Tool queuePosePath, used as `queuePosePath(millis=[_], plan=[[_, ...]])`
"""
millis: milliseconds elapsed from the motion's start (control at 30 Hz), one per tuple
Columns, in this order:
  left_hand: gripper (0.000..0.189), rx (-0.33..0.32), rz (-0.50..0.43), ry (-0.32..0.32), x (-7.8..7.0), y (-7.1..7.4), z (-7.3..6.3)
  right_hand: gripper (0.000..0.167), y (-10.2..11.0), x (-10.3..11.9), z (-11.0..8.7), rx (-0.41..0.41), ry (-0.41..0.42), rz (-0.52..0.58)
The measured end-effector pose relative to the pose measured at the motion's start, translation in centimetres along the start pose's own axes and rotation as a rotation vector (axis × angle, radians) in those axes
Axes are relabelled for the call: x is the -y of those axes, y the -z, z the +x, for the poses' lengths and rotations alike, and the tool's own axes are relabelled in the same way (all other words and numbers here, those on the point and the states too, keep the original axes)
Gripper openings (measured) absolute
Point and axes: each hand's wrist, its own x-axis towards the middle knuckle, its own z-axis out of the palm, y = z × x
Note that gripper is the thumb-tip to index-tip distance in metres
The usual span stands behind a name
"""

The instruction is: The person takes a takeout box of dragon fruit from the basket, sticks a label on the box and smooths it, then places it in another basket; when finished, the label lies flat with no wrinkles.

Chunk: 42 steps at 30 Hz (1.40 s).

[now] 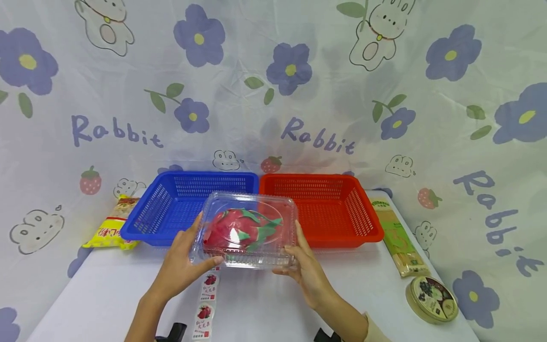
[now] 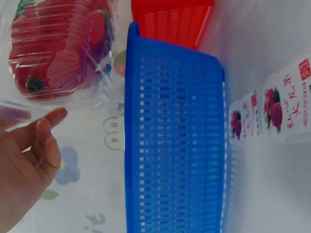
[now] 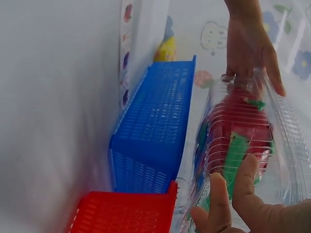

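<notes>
Both the left grip [image 1: 181, 261] and right grip [image 1: 305, 268] are pinching opposite ends of a clear box [image 1: 256, 260], likely for balancing the dragon fruit [image 1: 235, 229] inside; we are finding the box above the desk [image 1: 252, 308], well inside its left and right edges.

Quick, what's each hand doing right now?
Left hand: holding the clear box by its left side.
Right hand: holding the clear box by its right side.

Flowered curtain [image 1: 239, 114] behind white table [image 1: 252, 308]
</notes>
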Motion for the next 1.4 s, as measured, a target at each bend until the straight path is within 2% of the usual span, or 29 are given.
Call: queuePosePath(millis=[800,1067,1400], plan=[[0.107,0.01,-0.005,0.043,-0.7,-1.3,-1.5,0.073,0.9,-0.6,-1.0,0.006,-0.033,-0.033],[0.108,-0.034,-0.001,-0.003,-0.6,-1.9,-2.2,0.073,1.0,-0.7,-1.7,-0.002,-0.044,-0.036],[0.108,-0.032,-0.013,0.02,-0.9,-2.1,-2.6,0.072,1.1,-0.7,-2.1,0.002,-0.049,-0.038]])
